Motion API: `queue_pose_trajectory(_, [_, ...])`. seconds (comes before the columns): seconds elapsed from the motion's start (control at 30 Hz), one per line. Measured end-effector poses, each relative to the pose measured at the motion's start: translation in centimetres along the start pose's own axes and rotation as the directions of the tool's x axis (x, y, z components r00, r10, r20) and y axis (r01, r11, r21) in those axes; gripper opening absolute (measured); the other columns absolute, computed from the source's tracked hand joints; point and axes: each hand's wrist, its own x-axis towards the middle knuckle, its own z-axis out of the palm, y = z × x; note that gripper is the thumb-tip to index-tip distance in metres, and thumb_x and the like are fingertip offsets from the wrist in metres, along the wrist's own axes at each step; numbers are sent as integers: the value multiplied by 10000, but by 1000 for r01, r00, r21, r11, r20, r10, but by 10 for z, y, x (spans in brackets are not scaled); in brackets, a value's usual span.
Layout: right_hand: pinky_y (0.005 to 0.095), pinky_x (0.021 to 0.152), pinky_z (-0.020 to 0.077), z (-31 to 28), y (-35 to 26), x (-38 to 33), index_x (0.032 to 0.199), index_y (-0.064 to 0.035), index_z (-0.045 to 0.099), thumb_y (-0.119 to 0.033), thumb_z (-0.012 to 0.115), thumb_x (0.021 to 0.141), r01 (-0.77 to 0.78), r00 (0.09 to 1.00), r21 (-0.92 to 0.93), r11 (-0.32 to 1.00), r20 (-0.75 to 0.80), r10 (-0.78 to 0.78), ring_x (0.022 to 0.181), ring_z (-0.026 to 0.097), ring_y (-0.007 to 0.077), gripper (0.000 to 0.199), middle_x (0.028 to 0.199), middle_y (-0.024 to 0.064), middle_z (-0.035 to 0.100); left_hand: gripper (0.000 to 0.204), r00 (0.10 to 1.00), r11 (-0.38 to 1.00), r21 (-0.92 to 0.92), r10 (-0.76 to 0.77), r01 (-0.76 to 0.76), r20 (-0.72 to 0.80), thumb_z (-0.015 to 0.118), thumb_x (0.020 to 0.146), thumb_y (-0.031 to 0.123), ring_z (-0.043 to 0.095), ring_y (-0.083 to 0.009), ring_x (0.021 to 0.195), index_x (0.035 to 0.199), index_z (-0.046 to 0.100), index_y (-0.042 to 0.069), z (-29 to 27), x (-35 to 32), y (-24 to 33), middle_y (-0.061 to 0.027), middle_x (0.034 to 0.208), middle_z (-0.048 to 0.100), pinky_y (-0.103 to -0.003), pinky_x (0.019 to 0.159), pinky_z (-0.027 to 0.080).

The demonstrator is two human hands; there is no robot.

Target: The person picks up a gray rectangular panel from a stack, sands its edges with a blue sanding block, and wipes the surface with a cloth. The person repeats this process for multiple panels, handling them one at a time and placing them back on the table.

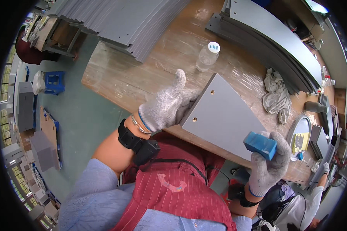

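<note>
A grey, wedge-shaped panel with two brass-coloured holes near its left edge lies tilted in front of me at the table's near edge. My left hand, in a pale knitted glove, grips that left edge; its fingers go partly out of sight beside and under the panel, and its thumb points up off the surface. A blue rectangular block is held in my gloved right hand, between thumb and fingers, over the panel's lower right part. Whether the block touches the panel I cannot tell.
On the wooden table stand a clear bottle with a white cap, a crumpled cloth and a round white container with a yellow piece on it. Stacks of grey panels take up the far side. Another person works at right.
</note>
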Motion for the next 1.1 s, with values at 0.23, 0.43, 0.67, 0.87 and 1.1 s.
queue_pose_trajectory(0.23, [398, 797, 556, 59, -45, 20, 1105, -28, 688, -88, 882, 645, 297, 880, -271, 916, 449, -152, 905, 717, 330, 503, 1005, 149, 730, 1070, 980, 1000, -25, -4, 9, 198, 186, 928, 810, 520, -257, 1304, 1510, 337, -76, 21, -9, 10, -187, 1436, 524, -342, 1101, 403])
queue_pose_trajectory(0.43, [406, 730, 536, 74, -56, 34, 1125, -51, 669, -97, 830, 678, 499, 787, -341, 797, 564, -252, 838, 702, 338, 477, 1000, 143, 717, 1074, 972, 1000, 23, -23, 19, 232, 167, 928, 811, 496, -260, 1336, 1507, 341, -76, 19, -7, 11, -190, 1446, 514, -336, 1109, 399])
queue_pose_trajectory(0.67, [395, 747, 542, 78, -62, 47, 1085, -90, 699, -135, 827, 672, 487, 792, -404, 774, 578, -197, 822, 702, 307, 434, 949, 97, 725, 1034, 958, 999, 15, 37, -43, 284, 175, 949, 787, 513, -262, 1309, 1502, 344, -71, 10, -1, 8, -197, 1443, 512, -345, 1086, 422])
queue_pose_trajectory(0.87, [316, 694, 522, 84, -51, 70, 1108, -46, 693, -83, 826, 656, 538, 773, -438, 720, 596, -215, 752, 652, 202, 472, 895, 80, 689, 1124, 972, 991, 94, 69, -92, 225, 148, 910, 836, 461, -262, 1377, 1504, 322, -103, 14, -4, 10, -201, 1495, 465, -345, 1135, 376])
queue_pose_trajectory(1.1, [265, 668, 520, 83, -19, 137, 1160, -44, 665, -80, 774, 813, 280, 955, -512, 812, 232, -183, 708, 620, 114, 365, 899, 60, 702, 594, 999, 981, 189, 26, -34, 47, 539, 1013, 472, 613, -179, 1122, 1389, 525, 11, 11, -5, 11, -108, 1250, 646, -320, 977, 498])
